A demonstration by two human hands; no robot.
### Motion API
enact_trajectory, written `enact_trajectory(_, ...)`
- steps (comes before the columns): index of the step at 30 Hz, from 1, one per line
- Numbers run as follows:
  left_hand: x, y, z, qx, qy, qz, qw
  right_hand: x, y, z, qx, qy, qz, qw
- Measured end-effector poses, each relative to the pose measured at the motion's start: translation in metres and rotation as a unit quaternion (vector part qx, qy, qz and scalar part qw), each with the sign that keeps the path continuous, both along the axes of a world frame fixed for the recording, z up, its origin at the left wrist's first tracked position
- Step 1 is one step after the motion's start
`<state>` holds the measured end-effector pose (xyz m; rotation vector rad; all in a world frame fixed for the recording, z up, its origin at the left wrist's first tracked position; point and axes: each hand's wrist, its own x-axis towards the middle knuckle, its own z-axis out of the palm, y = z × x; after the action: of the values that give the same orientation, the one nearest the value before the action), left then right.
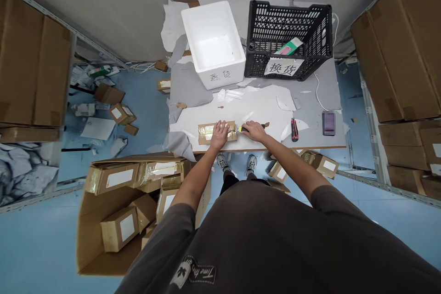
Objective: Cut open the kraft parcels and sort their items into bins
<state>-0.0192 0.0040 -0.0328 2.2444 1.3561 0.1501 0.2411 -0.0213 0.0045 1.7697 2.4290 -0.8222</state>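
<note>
Evidently, everything hangs on how the long side of that taped carton [207, 129] runs: left to right, roughly along the front edge of the counter [317, 97], straight across the person's body rather than pointing at it. From where I stand, the carton sits close to that front edge, a little to the left of the middle of the person's stance, with shiny tape over its top and a pale label under part of it.

The left hand [219, 135] is the nearer one; in fact it is on the carton, palm down and fingers spread, pressed over the right-hand part of the top rather than wrapped around it. The right hand [253, 130] lies just past the carton's right end, fingers curled around a yellow-and-black tool [243, 129]. That tool is nearly in line with the carton's long axis, its yellow end facing the short right end and its dark butt poking out on the far side of the fist. Whether its tip touches the cardboard or stops just shy of it, I cannot tell from here.

So the two hands are side by side, the carton under one and to the left of the other. Farther right, well apart from both, lies a red-and-black tool [294, 129], pointing away from the body, crosswise to the carton.
</note>
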Motion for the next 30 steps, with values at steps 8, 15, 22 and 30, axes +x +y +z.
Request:
enact_trajectory(8, 0.000, 0.000, 0.000, 0.015, 0.003, -0.003, 1.000, 0.003, 0.012, 0.002, -0.001, 0.006, 0.015, 1.000)
enact_trajectory(15, -0.001, 0.000, -0.002, 0.007, -0.001, 0.004, 1.000, 0.006, 0.012, -0.003, -0.002, 0.020, -0.001, 1.000)
enact_trajectory(22, -0.001, -0.001, 0.000, -0.004, 0.002, 0.008, 1.000, 0.000, 0.023, 0.000, 0.010, 0.005, 0.012, 1.000)
enact_trajectory(30, -0.004, -0.001, 0.000, 0.013, -0.005, 0.006, 1.000, 0.026, -0.007, -0.011, -0.037, 0.101, -0.120, 0.987)
